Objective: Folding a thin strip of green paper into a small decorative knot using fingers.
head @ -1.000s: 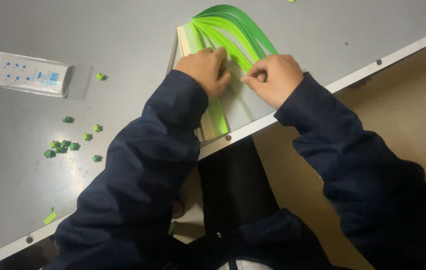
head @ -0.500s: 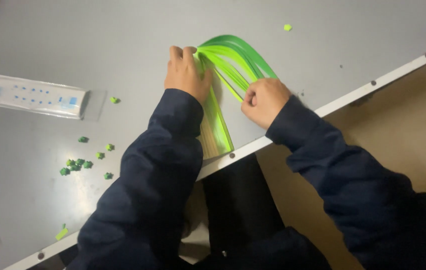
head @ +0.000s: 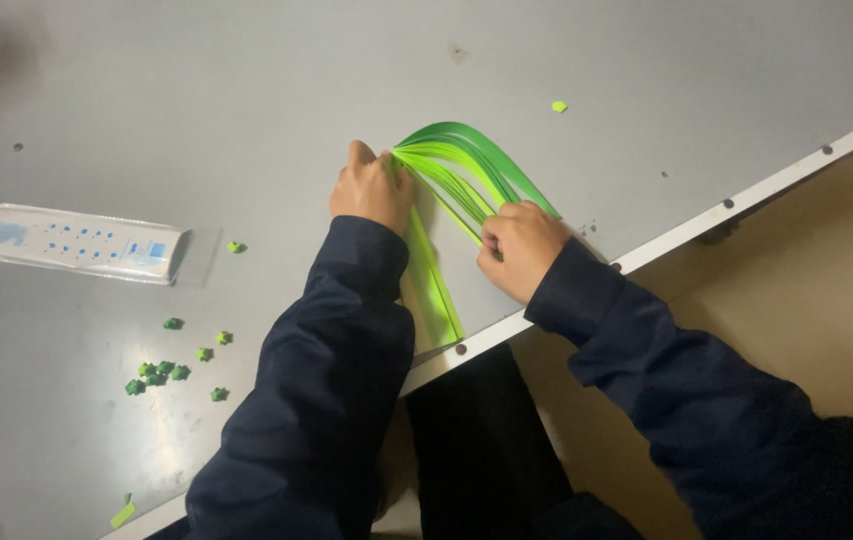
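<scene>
Now the left hand point(head: 372, 190) pins the fanned green paper strips point(head: 457, 160) at the grey table point(head: 247, 90) edge, further spread than before; the right hand point(head: 519, 245) seemingly pinches a strip's end

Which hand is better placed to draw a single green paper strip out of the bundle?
Probably the right hand: it grips the arched green paper strips at their loose ends, while the left hand pins the bundle's other end on the grey table.

A grey table point(head: 247, 90) carries green paper strips point(head: 437, 280), small folded green stars point(head: 172, 365) and a clear packet point(head: 72, 245).
</scene>
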